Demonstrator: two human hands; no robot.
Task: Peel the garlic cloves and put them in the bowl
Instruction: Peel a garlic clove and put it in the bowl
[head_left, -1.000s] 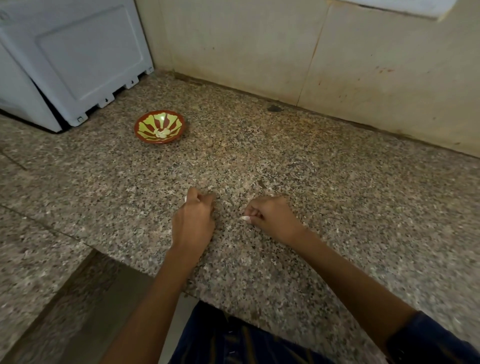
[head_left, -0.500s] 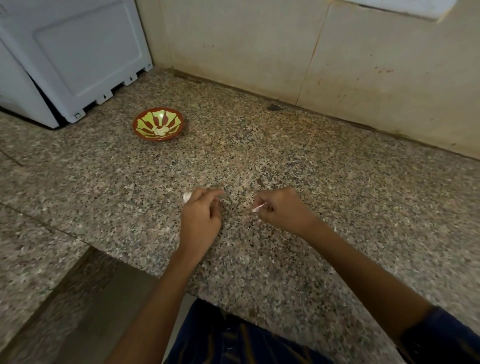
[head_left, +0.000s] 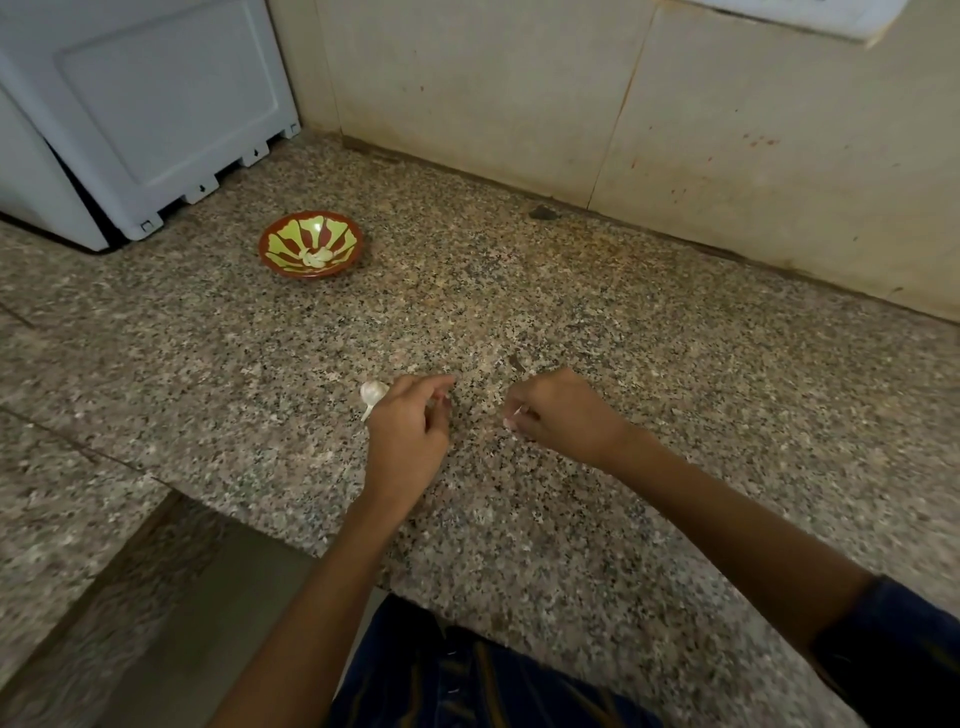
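A red bowl (head_left: 347, 228) with yellow-green petals sits at the back left of the granite counter, and pale peeled cloves (head_left: 315, 256) lie in it. My left hand (head_left: 408, 434) rests on the counter at centre, fingers loosely stretched to the right. A white garlic piece with a thin tail (head_left: 373, 394) lies against that hand's far left side; whether the hand holds it is unclear. My right hand (head_left: 563, 415) is curled a short way to the right. Its fingertips pinch a small pale garlic bit (head_left: 514, 417) with a sliver of skin.
A white appliance (head_left: 135, 109) stands at the back left, close behind the bowl. A tiled wall (head_left: 571, 104) runs along the back. The counter's front edge (head_left: 291, 545) is just below my forearms, and a lower stone ledge (head_left: 57, 493) lies to the left.
My left hand has uncurled from a fist, so more of the white garlic piece shows beside it. My right hand has shifted slightly and still pinches its small bit.
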